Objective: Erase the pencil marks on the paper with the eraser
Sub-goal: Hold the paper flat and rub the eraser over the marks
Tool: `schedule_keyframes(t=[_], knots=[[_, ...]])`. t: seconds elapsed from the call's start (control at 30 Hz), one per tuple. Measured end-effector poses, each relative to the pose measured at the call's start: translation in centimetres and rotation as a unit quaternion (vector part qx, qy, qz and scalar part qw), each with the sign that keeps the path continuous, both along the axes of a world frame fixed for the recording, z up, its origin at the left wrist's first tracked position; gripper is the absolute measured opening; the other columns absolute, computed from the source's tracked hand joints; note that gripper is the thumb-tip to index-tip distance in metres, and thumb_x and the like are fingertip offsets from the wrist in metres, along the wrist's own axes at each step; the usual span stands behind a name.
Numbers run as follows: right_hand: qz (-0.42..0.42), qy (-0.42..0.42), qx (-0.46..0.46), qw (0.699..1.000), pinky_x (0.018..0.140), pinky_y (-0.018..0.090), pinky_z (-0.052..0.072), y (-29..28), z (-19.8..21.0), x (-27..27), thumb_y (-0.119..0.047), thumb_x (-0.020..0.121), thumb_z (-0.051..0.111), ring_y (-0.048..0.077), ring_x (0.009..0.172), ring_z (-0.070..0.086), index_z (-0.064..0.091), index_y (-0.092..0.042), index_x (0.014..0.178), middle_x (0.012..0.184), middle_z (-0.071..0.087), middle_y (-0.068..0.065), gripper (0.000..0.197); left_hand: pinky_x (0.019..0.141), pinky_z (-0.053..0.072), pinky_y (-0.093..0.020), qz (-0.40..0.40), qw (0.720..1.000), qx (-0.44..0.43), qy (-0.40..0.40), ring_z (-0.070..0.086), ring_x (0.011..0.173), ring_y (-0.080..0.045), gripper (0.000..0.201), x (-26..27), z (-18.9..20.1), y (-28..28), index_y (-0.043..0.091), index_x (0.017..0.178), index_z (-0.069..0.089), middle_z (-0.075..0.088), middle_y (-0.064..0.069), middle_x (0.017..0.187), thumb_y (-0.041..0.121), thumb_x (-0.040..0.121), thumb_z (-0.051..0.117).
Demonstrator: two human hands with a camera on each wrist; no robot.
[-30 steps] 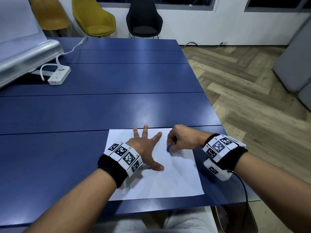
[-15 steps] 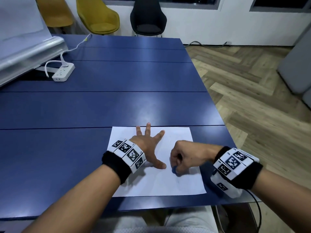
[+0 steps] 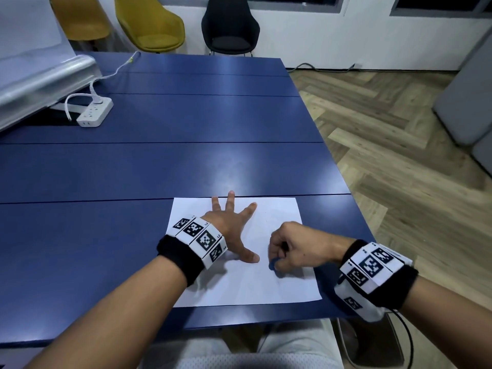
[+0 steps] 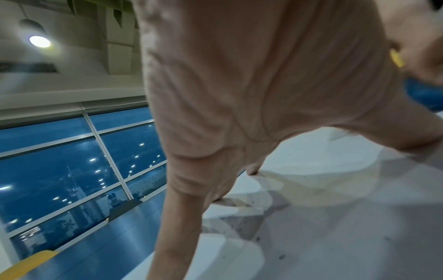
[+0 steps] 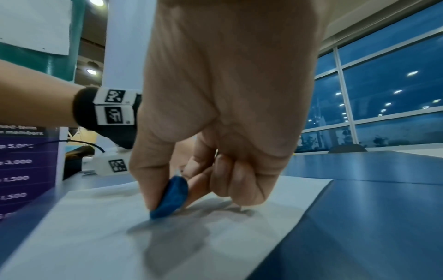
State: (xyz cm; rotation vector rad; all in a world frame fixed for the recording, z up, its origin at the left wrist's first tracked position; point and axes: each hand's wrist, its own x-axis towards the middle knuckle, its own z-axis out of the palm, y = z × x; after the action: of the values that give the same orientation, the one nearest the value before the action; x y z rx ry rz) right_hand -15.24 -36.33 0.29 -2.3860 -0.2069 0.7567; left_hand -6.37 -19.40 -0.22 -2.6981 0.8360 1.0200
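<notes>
**A blue eraser rubs on white paper**

A flat white sheet of paper (image 3: 247, 286) lies on a smooth, shiny blue table (image 3: 159, 166), close to the near edge and toward the right side. The table top is made of long boards with thin dark lines between them.

The left hand (image 3: 231, 230) lies flat on the left part of the paper. Its fingers are spread wide and straight, and they press the sheet down. It holds nothing.

The right hand (image 3: 295, 249) is curled up on the right part of the paper. Its thumb and first finger pinch a small blue eraser (image 5: 171, 199). The eraser looks round and soft at the edges. Its bottom tip touches the paper, just right of the left thumb. The other fingers are tucked in under the palm.

Faint gray pencil marks (image 5: 179, 244) smudge the paper near the eraser.

Both wrists wear black bands with white blocks that have black square patterns.

Far off on the left of the table sits a white power strip (image 3: 94, 114) with a curly white cord. Past the table stand two yellow chairs (image 3: 151, 25) and one black chair (image 3: 230, 25). The floor (image 3: 386, 145) on the right is wood in a zigzag pattern.
</notes>
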Motion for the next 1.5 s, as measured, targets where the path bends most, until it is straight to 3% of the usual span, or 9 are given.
schedule_keyframes(t=[0.27,0.4,0.57,0.73,0.93,1.07,1.27,1.43,1.5], knots=[[-0.014,-0.012,-0.003,1.0,0.061,0.029,0.052,-0.5,-0.5,-0.6,-0.017,0.073,0.074,0.006,0.061,0.06,0.075,-0.015,0.082,0.075,0.074,0.0,0.009,0.111,0.026,-0.062,-0.001,1.0,-0.007,0.0,-0.028,0.143,-0.045,0.131,0.1,-0.3,0.2,0.044,0.151,-0.022,-0.038,-0.006,0.156,0.074,0.066,0.073],[0.058,0.034,-0.037,0.997,0.064,0.033,0.054,-0.2,-0.4,-1.6,-0.018,0.072,0.075,0.006,0.064,0.058,0.074,-0.016,0.082,0.082,0.072,0.004,0.011,0.11,0.028,-0.061,0.0,1.0,-0.009,-0.004,-0.028,0.143,-0.045,0.131,0.1,-0.3,0.3,0.044,0.151,-0.021,-0.037,-0.006,0.156,0.073,0.066,0.074],[-0.01,-0.025,-0.054,0.998,0.057,0.019,0.046,-0.8,0.0,2.3,-0.022,0.073,0.076,-0.001,0.056,0.056,0.076,-0.016,0.08,0.066,0.068,-0.009,0.009,0.11,0.03,-0.06,-0.006,1.0,0.0,-0.01,-0.026,0.143,-0.045,0.131,0.1,-0.2,0.1,0.044,0.151,-0.022,-0.037,-0.007,0.156,0.074,0.066,0.073],[-0.091,-0.123,-0.063,0.986,0.06,0.022,0.046,-1.9,-0.1,6.2,-0.018,0.076,0.075,0.003,0.057,0.055,0.076,-0.011,0.08,0.065,0.064,-0.01,0.008,0.11,0.03,-0.058,-0.005,1.0,-0.007,-0.015,-0.025,0.144,-0.046,0.131,0.1,-0.3,0.2,0.044,0.152,-0.019,-0.036,-0.007,0.157,0.074,0.065,0.074],[0.062,0.026,-0.065,0.996,0.061,0.02,0.047,-1.0,0.4,4.2,-0.019,0.07,0.077,-0.001,0.061,0.06,0.077,-0.017,0.078,0.072,0.074,-0.01,0.008,0.111,0.03,-0.057,-0.006,1.0,-0.005,-0.009,-0.026,0.143,-0.045,0.13,0.1,-0.1,0.1,0.042,0.151,-0.021,-0.037,-0.008,0.156,0.074,0.066,0.073],[-0.033,-0.093,-0.037,0.994,0.055,0.018,0.041,-1.6,0.0,6.1,-0.017,0.074,0.077,-0.002,0.052,0.053,0.077,-0.014,0.078,0.063,0.066,-0.01,0.005,0.11,0.03,-0.057,-0.008,1.0,-0.001,-0.006,-0.025,0.144,-0.046,0.13,0.0,0.0,0.0,0.042,0.151,-0.021,-0.038,-0.008,0.156,0.073,0.067,0.072],[0.08,0.058,-0.036,0.994,0.061,0.025,0.051,-0.9,0.0,1.6,-0.015,0.072,0.076,-0.001,0.057,0.058,0.076,-0.01,0.082,0.068,0.072,-0.007,0.011,0.108,0.031,-0.061,-0.006,1.0,-0.001,-0.006,-0.026,0.144,-0.044,0.129,-0.2,0.2,0.0,0.043,0.151,-0.021,-0.038,-0.007,0.156,0.073,0.068,0.072],[-0.041,-0.056,-0.007,0.998,0.053,0.009,0.039,-1.3,0.2,3.5,-0.011,0.075,0.073,-0.005,0.054,0.056,0.077,-0.01,0.083,0.066,0.069,-0.012,0.008,0.109,0.032,-0.057,-0.008,1.0,0.0,-0.005,-0.026,0.143,-0.047,0.13,-0.1,0.0,0.1,0.042,0.151,-0.022,-0.038,-0.008,0.156,0.074,0.067,0.072],[-0.019,-0.028,-0.002,0.999,0.053,0.011,0.041,-1.0,0.1,2.2,-0.011,0.074,0.073,-0.003,0.055,0.056,0.076,-0.011,0.083,0.065,0.069,-0.009,0.009,0.109,0.031,-0.059,-0.008,1.0,0.003,-0.003,-0.027,0.143,-0.046,0.13,0.0,0.0,0.1,0.043,0.151,-0.022,-0.038,-0.007,0.156,0.074,0.067,0.072]])
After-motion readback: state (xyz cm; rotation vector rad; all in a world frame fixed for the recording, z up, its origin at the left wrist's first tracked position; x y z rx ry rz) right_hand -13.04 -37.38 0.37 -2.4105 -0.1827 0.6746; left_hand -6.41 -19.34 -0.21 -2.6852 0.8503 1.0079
